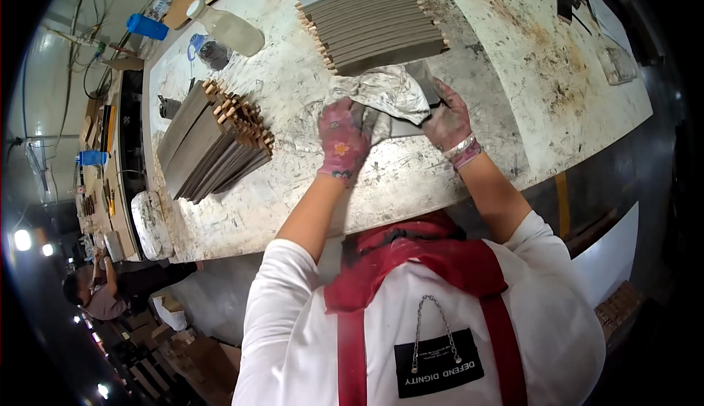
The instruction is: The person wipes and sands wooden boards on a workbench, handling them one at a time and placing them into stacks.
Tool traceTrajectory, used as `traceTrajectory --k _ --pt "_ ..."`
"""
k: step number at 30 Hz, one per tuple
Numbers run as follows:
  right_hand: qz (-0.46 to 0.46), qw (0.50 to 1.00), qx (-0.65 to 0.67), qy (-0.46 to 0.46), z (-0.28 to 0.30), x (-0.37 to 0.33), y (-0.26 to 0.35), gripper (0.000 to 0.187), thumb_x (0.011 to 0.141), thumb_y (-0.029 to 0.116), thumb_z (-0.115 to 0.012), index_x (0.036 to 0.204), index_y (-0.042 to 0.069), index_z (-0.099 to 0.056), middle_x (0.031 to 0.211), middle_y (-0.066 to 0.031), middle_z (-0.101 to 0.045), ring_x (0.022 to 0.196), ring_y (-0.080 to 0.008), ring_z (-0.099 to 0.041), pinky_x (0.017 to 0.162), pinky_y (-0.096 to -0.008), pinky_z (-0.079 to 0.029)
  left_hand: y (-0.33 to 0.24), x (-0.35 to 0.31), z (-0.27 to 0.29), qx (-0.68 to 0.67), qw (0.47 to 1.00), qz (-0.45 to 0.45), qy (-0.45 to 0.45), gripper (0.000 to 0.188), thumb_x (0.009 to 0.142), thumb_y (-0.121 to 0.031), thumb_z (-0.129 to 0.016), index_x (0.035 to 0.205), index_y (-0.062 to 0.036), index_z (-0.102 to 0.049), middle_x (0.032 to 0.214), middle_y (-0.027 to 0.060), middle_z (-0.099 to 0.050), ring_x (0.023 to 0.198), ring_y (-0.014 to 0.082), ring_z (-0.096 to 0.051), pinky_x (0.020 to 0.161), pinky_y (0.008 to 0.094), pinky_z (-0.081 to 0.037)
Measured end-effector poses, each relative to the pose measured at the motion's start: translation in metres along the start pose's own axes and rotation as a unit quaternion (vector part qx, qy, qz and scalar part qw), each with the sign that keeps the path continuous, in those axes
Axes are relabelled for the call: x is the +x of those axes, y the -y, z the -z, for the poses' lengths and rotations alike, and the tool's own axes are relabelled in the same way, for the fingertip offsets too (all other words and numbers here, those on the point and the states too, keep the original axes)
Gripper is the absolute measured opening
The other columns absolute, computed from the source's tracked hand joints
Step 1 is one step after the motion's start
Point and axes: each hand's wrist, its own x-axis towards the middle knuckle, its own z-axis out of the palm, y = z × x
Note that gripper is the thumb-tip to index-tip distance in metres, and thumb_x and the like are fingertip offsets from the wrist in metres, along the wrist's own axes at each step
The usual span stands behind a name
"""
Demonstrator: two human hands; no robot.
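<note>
L hand point(343, 138), gloved, is at the L edge of a bunched white rag point(385, 92), fingers part hidden, can't tell if gripping; R hand point(449, 124) pinches the R end of a grey panel point(420, 75), partly under the rag, over the table point(293, 215). Prob. mid-wipe; next move calls for steady R hold w/ rag run along panel, clear of far stack point(374, 21).

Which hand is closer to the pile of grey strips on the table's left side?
Left. The left hand is just to the right of that pile, not touching it; the right hand is farther away, past the white cloth.
</note>
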Motion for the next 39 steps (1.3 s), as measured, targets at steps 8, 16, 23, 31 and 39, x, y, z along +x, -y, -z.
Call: traceTrajectory --k 8,16,23,31,39 --pt "-0.106 0.963 0.241 -0.057 -0.012 0.001 0.016 0.030 0.100 0.019 -0.050 0.126 0.003 -0.055 0.129 -0.0139 -0.059 0.118 -0.0275 -0.058 0.109 -0.0558 -0.043 0.078 -0.003 0.039 -0.218 0.938 0.269 -0.015 0.038 0.103 -0.030 -0.049 0.132 -0.0079 -0.058 0.120 0.0196 -0.064 0.110 0.0303 -0.062 0.101 0.0395 -0.047" --pt "-0.146 0.972 0.159 0.088 -0.012 -0.001 0.018 0.038 0.096 0.022 -0.059 0.127 0.000 -0.057 0.127 -0.0144 -0.063 0.118 -0.0271 -0.061 0.105 -0.0417 -0.047 0.000 -0.010 0.045 -0.005 0.990 0.074 0.124 0.035 0.092 -0.018 -0.059 0.126 -0.0110 -0.060 0.116 0.0177 -0.063 0.111 0.0362 -0.060 0.097 0.0417 -0.048" --pt "-0.043 0.899 -0.334 0.280 -0.040 -0.009 0.017 0.039 0.088 0.025 -0.071 0.120 0.001 -0.065 0.113 -0.0083 -0.064 0.101 -0.0161 -0.064 0.086 -0.0299 -0.054 0.049 -0.020 0.106 -0.222 0.934 0.170 0.221 0.034 0.100 -0.028 -0.056 0.132 -0.0172 -0.058 0.120 0.0166 -0.068 0.112 0.0323 -0.065 0.093 0.0372 -0.050" --pt "-0.081 0.814 -0.445 0.363 -0.071 -0.038 -0.002 0.042 0.087 0.038 -0.064 0.117 0.009 -0.066 0.112 -0.0161 -0.067 0.103 -0.0306 -0.064 0.093 -0.0403 -0.049 -0.066 0.101 0.136 -0.202 0.912 -0.108 0.339 0.042 0.098 -0.040 -0.055 0.126 -0.0086 -0.062 0.119 0.0192 -0.065 0.112 0.0359 -0.061 0.096 0.0428 -0.048" --pt "-0.063 0.765 -0.549 0.331 -0.050 -0.046 -0.045 0.049 0.088 0.047 -0.060 0.072 0.003 -0.071 0.068 -0.0157 -0.066 0.069 -0.0301 -0.065 0.071 -0.0424 -0.050 -0.109 0.090 -0.002 -0.118 0.934 -0.227 0.250 0.042 0.084 -0.044 -0.069 0.119 -0.0215 -0.067 0.115 0.0135 -0.061 0.103 0.0366 -0.059 0.090 0.0452 -0.051"
